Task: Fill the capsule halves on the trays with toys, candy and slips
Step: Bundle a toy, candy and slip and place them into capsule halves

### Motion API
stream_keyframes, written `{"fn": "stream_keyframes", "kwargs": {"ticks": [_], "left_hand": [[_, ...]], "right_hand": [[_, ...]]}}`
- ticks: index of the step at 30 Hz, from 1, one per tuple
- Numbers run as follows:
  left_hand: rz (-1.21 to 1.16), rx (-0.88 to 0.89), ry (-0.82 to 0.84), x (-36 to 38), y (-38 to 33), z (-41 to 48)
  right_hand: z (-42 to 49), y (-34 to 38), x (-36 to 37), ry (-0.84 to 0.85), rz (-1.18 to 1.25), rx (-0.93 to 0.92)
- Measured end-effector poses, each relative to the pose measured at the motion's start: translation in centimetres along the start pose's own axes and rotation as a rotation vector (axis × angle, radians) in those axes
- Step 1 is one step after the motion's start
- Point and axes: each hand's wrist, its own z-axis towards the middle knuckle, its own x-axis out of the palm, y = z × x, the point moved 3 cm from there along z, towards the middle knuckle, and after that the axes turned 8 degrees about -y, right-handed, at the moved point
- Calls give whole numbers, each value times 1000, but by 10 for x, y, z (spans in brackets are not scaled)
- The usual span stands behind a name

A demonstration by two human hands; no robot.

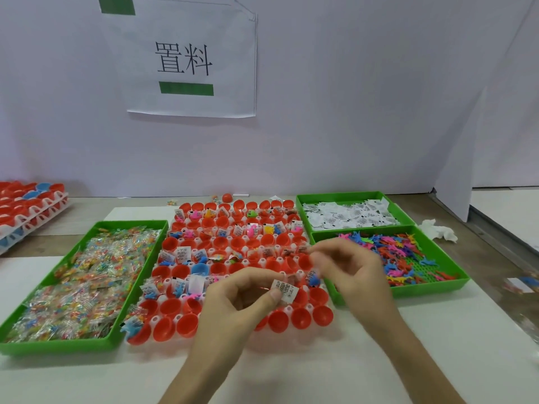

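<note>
Slip step: fingers of the left hand (233, 301) pinch a slip (285, 290); the right hand (353, 272) is blurred, its hold unclear. Next needs a slipless capsule half (300, 317).

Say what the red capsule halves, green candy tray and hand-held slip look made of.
Red capsule halves: plastic, smooth and glossy, with highlights. Green candy tray: moulded plastic, duller sheen. Slip: probably thin printed paper, matte white, pinched in the left hand.

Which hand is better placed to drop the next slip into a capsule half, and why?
Probably the left hand: it pinches a printed slip just above the empty red capsule halves in the near rows. The right hand hovers beside it, fingertips blurred, with no slip visible.
</note>
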Motion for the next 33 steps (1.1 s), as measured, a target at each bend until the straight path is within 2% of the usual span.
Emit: {"fn": "stream_keyframes", "kwargs": {"ticks": [2,3,5,7,11,21,24,26,30,33], "left_hand": [[17,30,-24,-1,0,0],[24,47,-36,-2,1,-1],[21,82,-40,0,1,-3],[18,120,-24,2,0,-4],[65,184,-6,5,1,-7],[74,242,-19,2,-4,-5],[86,246,-23,2,-6,-5],[91,231,-25,2,-6,-5],[75,171,-25,4,-5,-6],[76,131,-17,6,-3,-6]], "right_hand": [[13,-14,-29,-210,-224,14],[17,-22,-42,-263,-380,27],[21,-41,-65,-239,-675,115],[20,-53,-75,-140,-902,222],[21,-57,-71,-129,-992,242],[23,-53,-80,-314,-573,114],[25,-43,-81,-361,-305,117],[24,-34,-75,-333,-81,168],[16,-18,-43,-176,334,315],[5,-6,-15,-51,410,344]]}}
